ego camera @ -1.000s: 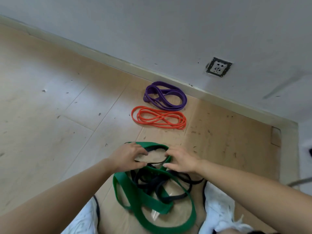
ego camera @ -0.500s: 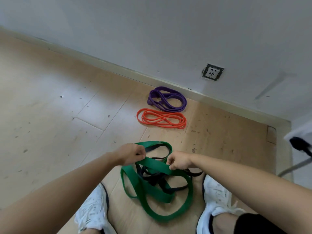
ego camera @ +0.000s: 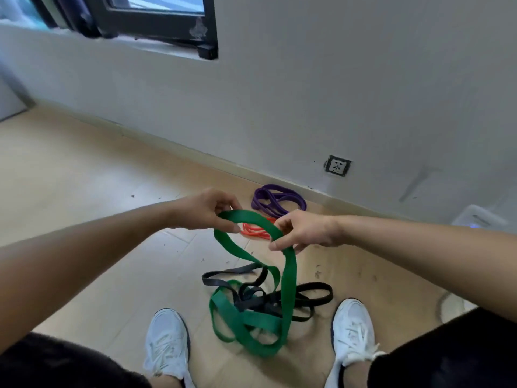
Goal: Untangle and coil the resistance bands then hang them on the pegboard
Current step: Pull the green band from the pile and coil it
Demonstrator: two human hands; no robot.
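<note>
A wide green resistance band [ego camera: 289, 278] is lifted at its top loop, with its lower part still lying on the floor. My left hand [ego camera: 205, 210] pinches the loop's left end, and my right hand [ego camera: 303, 231] pinches its right side. A black band [ego camera: 313, 296] lies tangled through the green one on the floor between my shoes. Near the wall a purple band [ego camera: 275, 201] lies coiled. An orange band [ego camera: 256, 230] lies just in front of it, partly hidden behind the green loop. No pegboard is in view.
My two white shoes [ego camera: 166, 341] [ego camera: 352, 331] stand on the wooden floor either side of the tangle. A wall socket [ego camera: 338, 165] sits low on the grey wall. A dark window frame [ego camera: 156, 21] is at the top left. A white object [ego camera: 478, 219] is at the right edge.
Both hands have raised the green band's top loop well off the floor, stretching it upward from the tangle. The view has tilted up, bringing the window into sight.
</note>
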